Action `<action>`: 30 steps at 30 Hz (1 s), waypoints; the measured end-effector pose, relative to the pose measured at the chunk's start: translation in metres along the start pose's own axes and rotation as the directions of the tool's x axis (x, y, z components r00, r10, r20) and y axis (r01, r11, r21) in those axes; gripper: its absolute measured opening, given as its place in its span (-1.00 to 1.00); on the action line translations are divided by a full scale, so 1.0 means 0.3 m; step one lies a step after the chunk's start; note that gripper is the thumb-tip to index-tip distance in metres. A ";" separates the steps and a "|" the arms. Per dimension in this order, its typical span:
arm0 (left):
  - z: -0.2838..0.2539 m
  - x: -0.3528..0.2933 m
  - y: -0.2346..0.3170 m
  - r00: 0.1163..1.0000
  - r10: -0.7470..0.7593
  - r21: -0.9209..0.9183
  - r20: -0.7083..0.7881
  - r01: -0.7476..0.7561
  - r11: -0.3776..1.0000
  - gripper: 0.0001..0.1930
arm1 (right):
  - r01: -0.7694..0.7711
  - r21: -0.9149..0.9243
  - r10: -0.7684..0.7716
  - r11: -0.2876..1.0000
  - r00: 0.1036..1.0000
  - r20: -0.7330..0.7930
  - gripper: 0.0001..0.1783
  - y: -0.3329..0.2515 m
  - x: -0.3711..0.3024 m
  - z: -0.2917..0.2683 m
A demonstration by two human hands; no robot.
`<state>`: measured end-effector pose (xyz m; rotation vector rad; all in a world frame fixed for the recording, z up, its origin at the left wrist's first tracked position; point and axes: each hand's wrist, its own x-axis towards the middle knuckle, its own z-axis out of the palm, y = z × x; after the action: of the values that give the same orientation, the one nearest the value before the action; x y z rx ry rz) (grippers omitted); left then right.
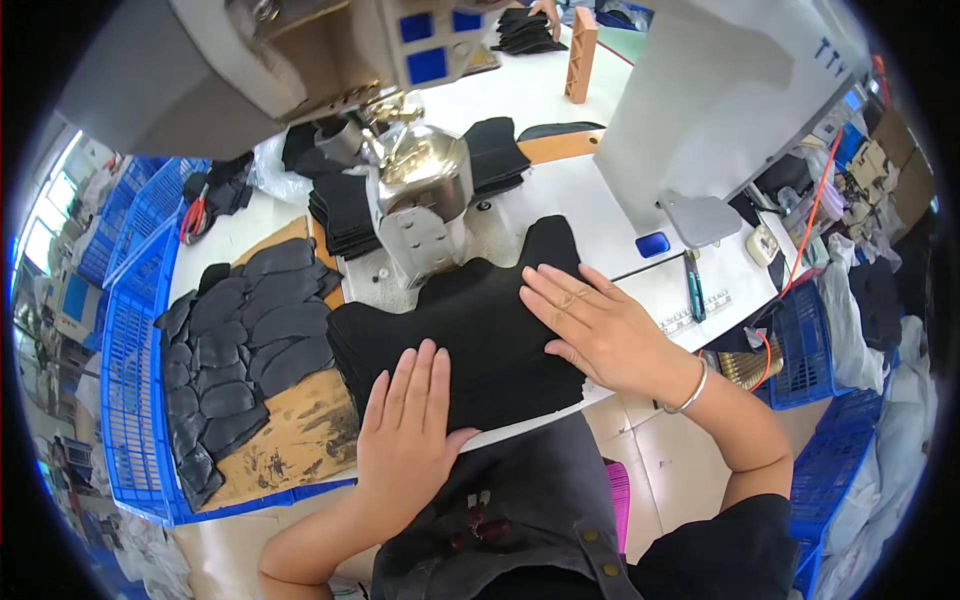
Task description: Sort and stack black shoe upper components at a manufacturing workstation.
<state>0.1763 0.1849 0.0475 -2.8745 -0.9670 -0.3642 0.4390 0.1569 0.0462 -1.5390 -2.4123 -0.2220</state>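
A stack of black fabric pieces (455,335) with a wavy upper edge lies on the white machine table in front of me. My left hand (408,425) rests flat on the near left part of the stack, fingers stretched out. On the right part of the stack lies my right hand (600,325), palm down with its fingers extended and a silver bangle at the wrist. Neither hand grips anything. Just beyond the stack stands the metal post (425,215) of a sewing machine, whose head hangs overhead.
Left, dark shaped pieces (235,330) cover a stained brown board (300,430) beside a blue crate (135,370). Another black stack (345,212) sits behind the post. Teal-handled snips (694,288) and a ruler lie at right. A person's hand (548,12) shows at the far top.
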 end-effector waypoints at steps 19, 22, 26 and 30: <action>-0.177 0.121 -0.075 0.974 0.134 0.288 -0.180 -0.078 0.954 -0.39 | 0.321 -0.088 -0.328 0.943 0.859 -0.393 -0.47 -0.055 0.028 -0.105; -0.306 0.051 -0.196 0.996 0.004 0.213 -0.093 0.016 0.977 -0.36 | 0.069 0.052 -0.047 0.996 0.940 -0.339 -0.43 -0.004 -0.038 -0.046; -0.418 -0.099 -0.399 0.921 -0.323 0.097 -0.217 0.349 0.932 -0.42 | -0.154 0.316 0.268 0.936 0.894 -0.360 -0.25 0.086 -0.161 0.087; -0.343 0.027 -0.646 0.846 -0.413 0.129 -0.337 0.476 0.870 -0.57 | -0.212 0.462 0.399 0.861 0.844 -0.358 -0.22 0.086 -0.171 0.096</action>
<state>0.0451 0.3277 0.1504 -2.2917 -1.5045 -0.6659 0.4788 0.1313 0.0025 -1.4626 -1.6890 0.0054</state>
